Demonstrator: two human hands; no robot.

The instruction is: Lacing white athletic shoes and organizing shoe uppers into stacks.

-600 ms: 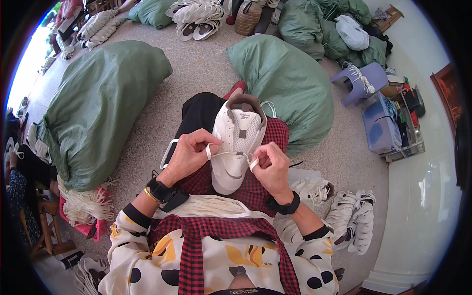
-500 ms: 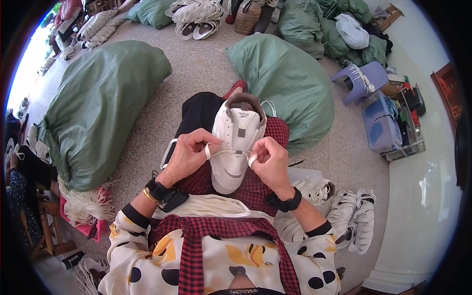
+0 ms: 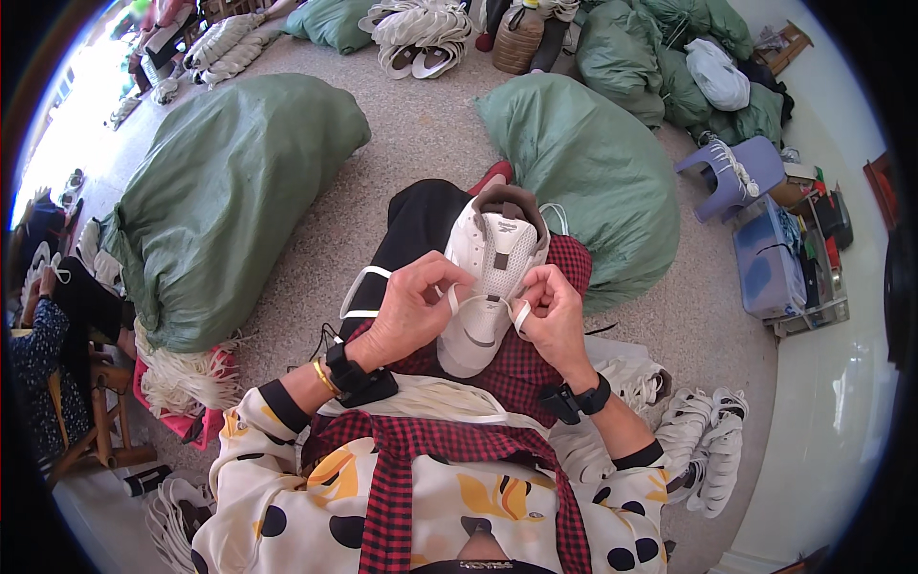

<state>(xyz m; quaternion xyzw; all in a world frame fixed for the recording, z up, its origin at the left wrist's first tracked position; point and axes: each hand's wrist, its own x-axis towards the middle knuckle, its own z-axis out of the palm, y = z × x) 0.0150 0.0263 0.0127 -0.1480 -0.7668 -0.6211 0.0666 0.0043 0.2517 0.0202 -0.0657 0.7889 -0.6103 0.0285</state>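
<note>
A white sneaker (image 3: 469, 342) with a brown lining rests on my lap, its toe toward me and its heel opening away. A white shoelace (image 3: 522, 319) crosses the lower part of its tongue. My left hand (image 3: 421, 298) pinches one side of the lace at the shoe's left edge. On the other side, my right hand (image 3: 553, 311) has its fingers closed on the lace, a loop of it showing below them. The upper eyelets at the left of the tongue look unlaced. A bundle of white laces (image 3: 421, 400) lies across my lap.
Large green sacks (image 3: 234, 196) lie ahead at left and right. White sneakers (image 3: 703, 445) lie on the floor to my right. A pink basket of laces (image 3: 191, 387) is at my left, near another person (image 3: 57, 344). A purple stool (image 3: 732, 180) and a plastic bin (image 3: 768, 263) stand far right.
The whole scene has shifted rightward in the picture as the head turned. My left hand has moved in closer to the tongue. Both hands still hold the lace.
</note>
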